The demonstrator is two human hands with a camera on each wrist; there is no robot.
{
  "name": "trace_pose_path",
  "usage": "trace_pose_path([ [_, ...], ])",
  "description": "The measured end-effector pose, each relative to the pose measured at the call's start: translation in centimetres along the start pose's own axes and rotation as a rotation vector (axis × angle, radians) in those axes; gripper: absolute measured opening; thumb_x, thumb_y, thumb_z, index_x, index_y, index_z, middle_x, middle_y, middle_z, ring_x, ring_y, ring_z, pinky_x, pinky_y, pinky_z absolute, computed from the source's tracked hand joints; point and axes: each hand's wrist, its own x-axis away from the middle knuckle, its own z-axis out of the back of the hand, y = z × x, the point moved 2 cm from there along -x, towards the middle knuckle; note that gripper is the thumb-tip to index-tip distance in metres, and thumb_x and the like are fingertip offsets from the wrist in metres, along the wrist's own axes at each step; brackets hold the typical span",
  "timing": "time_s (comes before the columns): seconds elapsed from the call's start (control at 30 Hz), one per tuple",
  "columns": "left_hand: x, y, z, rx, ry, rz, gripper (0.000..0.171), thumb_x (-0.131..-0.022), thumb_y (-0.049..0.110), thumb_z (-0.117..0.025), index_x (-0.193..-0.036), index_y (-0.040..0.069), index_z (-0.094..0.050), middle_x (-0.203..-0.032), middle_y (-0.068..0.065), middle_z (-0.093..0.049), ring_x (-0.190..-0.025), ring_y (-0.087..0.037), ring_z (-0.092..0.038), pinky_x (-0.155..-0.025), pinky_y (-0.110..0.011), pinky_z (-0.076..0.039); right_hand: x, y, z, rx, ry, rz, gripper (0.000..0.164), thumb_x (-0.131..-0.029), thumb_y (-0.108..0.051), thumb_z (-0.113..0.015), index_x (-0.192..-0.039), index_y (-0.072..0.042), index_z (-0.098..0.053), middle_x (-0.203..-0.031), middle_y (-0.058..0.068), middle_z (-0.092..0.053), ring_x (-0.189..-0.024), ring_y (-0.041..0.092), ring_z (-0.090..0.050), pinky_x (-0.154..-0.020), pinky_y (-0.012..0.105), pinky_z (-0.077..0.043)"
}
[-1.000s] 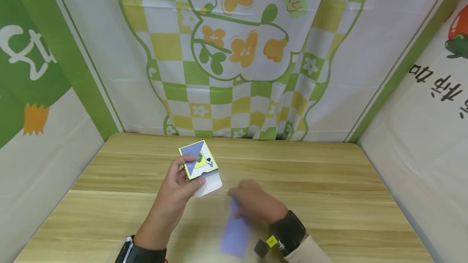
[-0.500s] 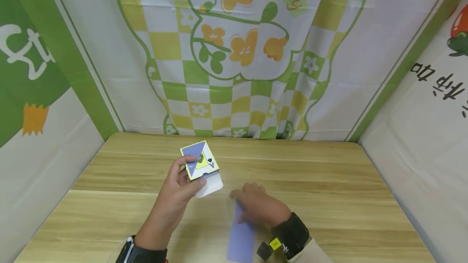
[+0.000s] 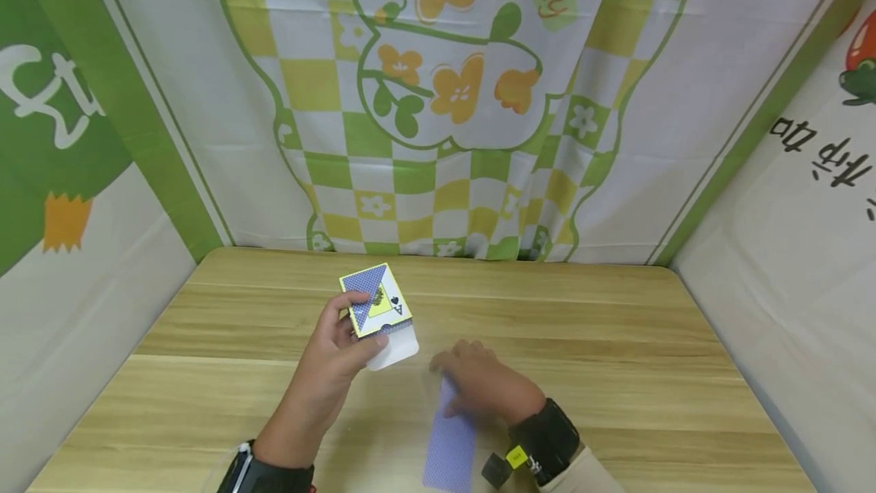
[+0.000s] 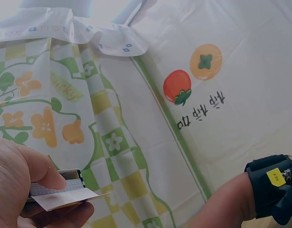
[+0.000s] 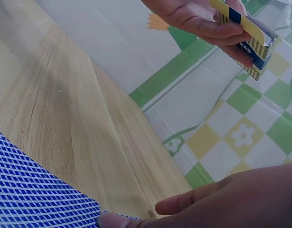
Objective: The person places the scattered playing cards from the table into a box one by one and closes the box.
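My left hand [image 3: 335, 360] holds a playing card box [image 3: 375, 299] above the table, fingers along its far side and thumb at the near end. The box face carries an ace of spades and a blue checked corner. Its white flap [image 3: 395, 348] hangs open toward me, and in the left wrist view the flap [image 4: 65, 197] juts out below the thumb. Low over the front of the table, my right hand [image 3: 489, 383] grips blue-backed playing cards [image 3: 449, 451], patterned side up. The right wrist view has the cards [image 5: 36, 190] large at lower left, with the thumb on their edge.
A wooden table [image 3: 616, 356] lies under both hands. Behind it hangs a green and yellow checked curtain [image 3: 445, 196], with printed fabric walls left and right [image 3: 787, 249]. Each wrist wears a black band, the right one [image 3: 544, 432] with a yellow tag.
The right hand and the cards have shifted slightly to the right, mostly in the first half second. The left hand keeps the box almost in place, a touch further right.
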Motion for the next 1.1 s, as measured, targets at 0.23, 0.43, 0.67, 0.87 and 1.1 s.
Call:
trace_pose_path([
  [0.23, 0.0, 0.0, 0.0, 0.002, 0.006, 0.006, 0.061, -0.089, -0.01, -0.058, -0.139, 0.013, -0.034, -0.141, -0.025, -0.045, -0.115, -0.023, -0.062, -0.087, -0.03, -0.056, -0.6, 0.4, -0.1, 0.031, 0.081, -0.054, 0.059, -0.077, -0.038, -0.085, -0.129, -0.019, -0.064, -0.102, -0.003, -0.065, -0.099, 0.02, -0.055, -0.083, 0.034, -0.047],
  [0.43, 0.0, 0.0, 0.0, 0.003, 0.007, 0.006, 0.061, -0.088, -0.01, -0.058, -0.14, 0.013, -0.034, -0.141, -0.025, -0.046, -0.114, -0.023, -0.062, -0.087, -0.03, -0.056, -0.7, 0.6, -0.3, -0.109, 0.127, -0.125, 0.064, -0.081, -0.029, -0.084, -0.139, -0.018, -0.057, -0.118, -0.001, -0.069, -0.11, 0.02, -0.064, -0.093, 0.041, -0.053],
  [0.67, 0.0, -0.1, 0.0, 0.0, 0.004, 0.009, 0.062, -0.088, -0.011, -0.058, -0.14, 0.013, -0.033, -0.141, -0.025, -0.045, -0.115, -0.023, -0.061, -0.087, -0.03, -0.056, -0.2, -0.1, 0.5, -0.147, 0.098, -0.134, 0.075, -0.081, -0.025, -0.084, -0.147, -0.019, -0.05, -0.119, 0.003, -0.068, -0.102, 0.018, -0.064, -0.089, 0.039, -0.054],
  [0.87, 0.0, 0.0, 0.0, -0.006, 0.009, 0.01, 0.062, -0.088, -0.011, -0.059, -0.14, 0.013, -0.034, -0.141, -0.025, -0.045, -0.116, -0.023, -0.06, -0.088, -0.03, -0.056, 0.6, -0.8, 1.3, -0.186, 0.016, -0.14, 0.082, -0.083, -0.007, -0.077, -0.154, -0.02, -0.039, -0.117, 0.005, -0.063, -0.088, 0.012, -0.057, -0.072, 0.029, -0.051],
  [1.1, 0.0, 0.0, 0.0, -0.001, 0.011, 0.008, 0.063, -0.088, -0.011, -0.058, -0.14, 0.013, -0.034, -0.141, -0.025, -0.045, -0.116, -0.023, -0.06, -0.088, -0.03, -0.056, 0.9, -1.2, 1.9, -0.239, 0.015, -0.062, 0.059, -0.084, 0.001, -0.072, -0.14, -0.014, -0.058, -0.105, 0.001, -0.069, -0.083, 0.009, -0.06, -0.069, 0.025, -0.051],
])
